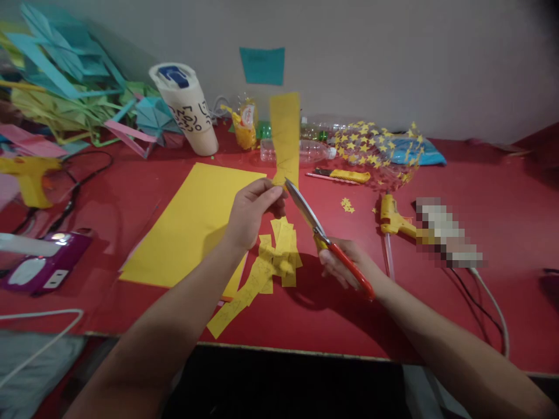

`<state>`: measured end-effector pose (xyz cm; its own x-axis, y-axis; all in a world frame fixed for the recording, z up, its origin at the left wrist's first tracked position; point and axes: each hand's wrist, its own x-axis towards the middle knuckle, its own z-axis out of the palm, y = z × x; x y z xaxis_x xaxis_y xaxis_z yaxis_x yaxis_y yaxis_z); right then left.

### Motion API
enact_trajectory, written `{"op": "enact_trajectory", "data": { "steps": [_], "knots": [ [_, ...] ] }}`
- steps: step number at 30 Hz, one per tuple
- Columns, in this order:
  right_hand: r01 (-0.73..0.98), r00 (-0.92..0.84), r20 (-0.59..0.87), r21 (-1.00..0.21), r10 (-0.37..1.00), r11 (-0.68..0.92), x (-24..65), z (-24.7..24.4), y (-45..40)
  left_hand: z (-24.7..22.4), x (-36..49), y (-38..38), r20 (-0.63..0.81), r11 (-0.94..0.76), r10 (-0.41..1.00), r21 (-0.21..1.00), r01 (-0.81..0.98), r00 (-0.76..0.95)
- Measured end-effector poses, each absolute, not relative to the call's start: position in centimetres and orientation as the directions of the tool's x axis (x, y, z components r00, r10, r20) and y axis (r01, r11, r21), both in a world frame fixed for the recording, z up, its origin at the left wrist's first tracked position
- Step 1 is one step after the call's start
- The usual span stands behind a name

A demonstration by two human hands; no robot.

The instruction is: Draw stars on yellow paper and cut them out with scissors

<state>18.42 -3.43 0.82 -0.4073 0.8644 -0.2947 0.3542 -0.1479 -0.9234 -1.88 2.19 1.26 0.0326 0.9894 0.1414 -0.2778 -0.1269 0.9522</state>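
A yellow paper strip [286,134] with faint drawn lines stands upright, its lower end pinched in my left hand [253,209]. My right hand [345,262] is closed on scissors [349,269] with red handles; their blade tips touch the strip's lower part beside my left fingers. Below the hands lies a loose pile of yellow strips [283,250] with pencilled shapes. Large yellow paper sheets [183,227] lie under and left of my left forearm. Small cut yellow stars [347,205] rest to the right of the strip.
Behind are a white tumbler [187,110], plastic bottles [297,151], a cutter [349,176] and a star-covered clear form [375,145]. Glue guns lie right [395,218] and left [32,174], with cables. A purple box [43,262] sits left, folded paper shapes [74,75] at the back left.
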Motion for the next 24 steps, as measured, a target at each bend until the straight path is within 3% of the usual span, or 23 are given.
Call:
{"op": "enact_trajectory", "data": {
  "steps": [13,24],
  "knots": [
    [0.346,-0.453,-0.296,-0.928,0.841,-0.140,18.63,0.59,-3.30,1.89,-1.91,2.31,0.218,-0.231,0.973,0.924,-0.304,-0.079],
    [0.382,-0.459,-0.305,-0.916,0.835,-0.124,18.80,0.87,-3.23,1.72,-2.15,2.33,0.237,-0.240,0.971,0.944,-0.226,-0.044]
  ]
}}
